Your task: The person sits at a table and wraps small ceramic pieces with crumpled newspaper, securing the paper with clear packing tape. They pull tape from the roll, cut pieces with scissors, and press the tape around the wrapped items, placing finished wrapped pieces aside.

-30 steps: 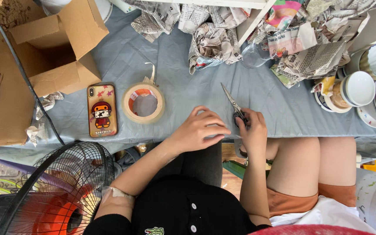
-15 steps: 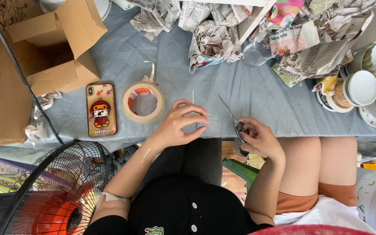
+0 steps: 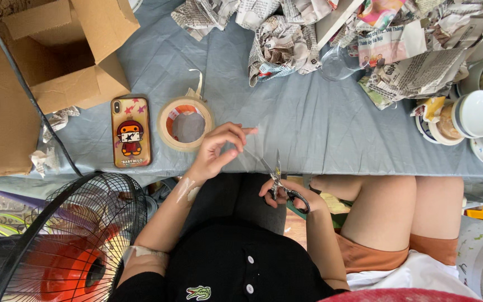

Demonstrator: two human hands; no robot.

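Note:
My left hand (image 3: 219, 148) hovers over the front edge of the grey table (image 3: 308, 128), thumb and fingers pinching a thin strip of clear tape (image 3: 251, 150) that is hard to see. My right hand (image 3: 289, 193) sits lower, just off the table edge above my lap, gripping small black-handled scissors (image 3: 278, 178) with the blades open and pointing up toward the strip. A roll of beige tape (image 3: 185, 123) lies flat on the table just left of my left hand.
A phone in an orange cartoon case (image 3: 131, 132) lies left of the roll. Open cardboard boxes (image 3: 57, 56) fill the far left. Crumpled newspaper (image 3: 286, 45) covers the back. Cups and bowls (image 3: 470, 117) stand at right. A fan (image 3: 57, 246) sits at lower left.
My two hands, joined over the table edge, have separated. The left hand rose with the tape strip; the right hand dropped toward my lap with the scissors.

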